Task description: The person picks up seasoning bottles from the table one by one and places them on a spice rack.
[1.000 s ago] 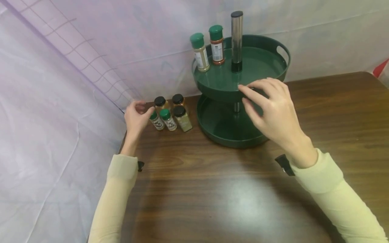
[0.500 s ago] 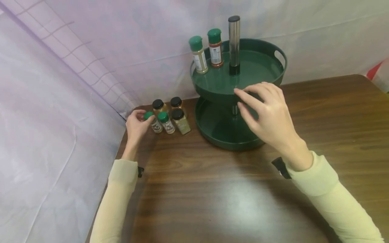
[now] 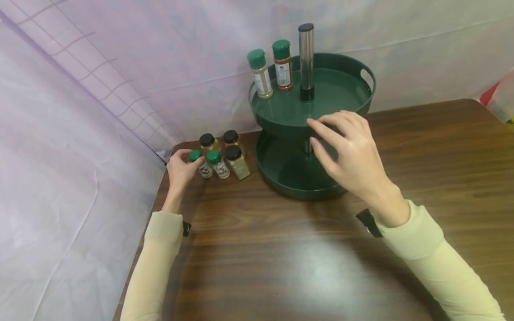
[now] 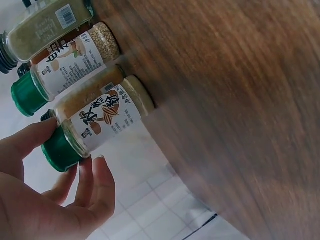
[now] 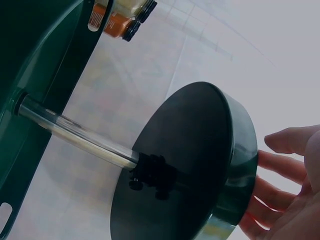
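My left hand (image 3: 180, 169) pinches the green cap of a small spice jar (image 4: 102, 117) between thumb and fingers. This jar, with a white label, stands at the left end of the group on the table. Beside it is a second green-capped jar (image 3: 219, 165) holding pale seeds. My right hand (image 3: 347, 149) is raised at the front of a green two-tier tray stand (image 3: 277, 120), its fingers loosely bent and holding nothing. In the right wrist view, those fingertips lie right at the upper tray's outer wall (image 5: 242, 165).
Three black-capped jars stand close by, one (image 3: 238, 164) with greenish powder in front and two behind. Two taller green-topped shakers (image 3: 263, 82) (image 3: 283, 73) sit on the upper tray, left of the metal post (image 3: 307, 58). White sheeting (image 3: 192, 49) hangs behind the wooden table (image 3: 249, 249).
My left hand has come down onto the left jar's green cap and closed its thumb and fingers on it. The right hand keeps its pose by the tray; the head view has shifted slightly.
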`<state>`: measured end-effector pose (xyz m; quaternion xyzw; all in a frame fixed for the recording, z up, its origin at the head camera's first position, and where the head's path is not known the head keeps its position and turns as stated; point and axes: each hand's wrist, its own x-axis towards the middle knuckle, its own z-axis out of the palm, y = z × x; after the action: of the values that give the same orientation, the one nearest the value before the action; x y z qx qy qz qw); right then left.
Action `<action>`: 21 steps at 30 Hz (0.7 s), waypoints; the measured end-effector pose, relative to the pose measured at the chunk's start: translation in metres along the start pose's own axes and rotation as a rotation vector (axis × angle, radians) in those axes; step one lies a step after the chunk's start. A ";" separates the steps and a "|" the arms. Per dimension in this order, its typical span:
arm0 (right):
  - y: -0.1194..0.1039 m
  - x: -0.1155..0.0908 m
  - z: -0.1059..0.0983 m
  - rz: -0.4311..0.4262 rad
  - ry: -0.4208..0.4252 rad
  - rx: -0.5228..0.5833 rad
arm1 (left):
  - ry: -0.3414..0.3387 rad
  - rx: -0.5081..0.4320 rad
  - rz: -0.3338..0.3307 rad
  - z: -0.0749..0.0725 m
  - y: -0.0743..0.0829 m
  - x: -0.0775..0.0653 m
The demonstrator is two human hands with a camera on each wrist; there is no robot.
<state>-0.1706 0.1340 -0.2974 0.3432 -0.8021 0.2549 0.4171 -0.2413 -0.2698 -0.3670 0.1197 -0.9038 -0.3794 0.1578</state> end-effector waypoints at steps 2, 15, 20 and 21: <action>0.000 0.000 0.000 0.003 0.003 0.002 | 0.009 0.007 -0.002 -0.001 0.000 0.000; -0.001 0.002 0.006 -0.007 0.035 0.010 | 0.097 0.025 0.028 -0.026 0.014 0.000; -0.002 0.002 0.006 -0.006 0.013 0.001 | 0.116 0.000 0.050 -0.040 0.028 0.000; -0.002 0.002 0.006 -0.007 0.013 0.002 | 0.120 0.000 0.058 -0.042 0.032 -0.001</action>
<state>-0.1730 0.1276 -0.2987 0.3445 -0.7980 0.2564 0.4228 -0.2275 -0.2753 -0.3160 0.1161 -0.8958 -0.3668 0.2225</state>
